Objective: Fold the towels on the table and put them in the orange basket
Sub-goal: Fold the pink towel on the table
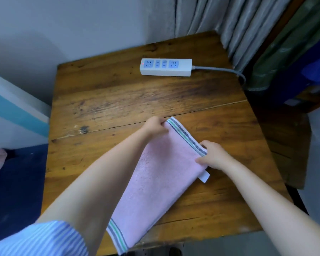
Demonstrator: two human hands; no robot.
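You have a white power strip (166,67) lying near the far edge of the wooden tabletop (118,100), a small red light lit at its left end. Its grey cable (220,69) runs off the tabletop's right edge. Grey curtains (229,21) hang behind the far right corner, against a pale wall (72,24).

Soft, even, cool daylight; glare-free sheen on the wooden table (118,100) beyond the pink towel (161,174). Faint shadows below both forearms. Wide-angle bowing toward frame edges; the striped sleeve (39,239) nearest the camera is blurred.
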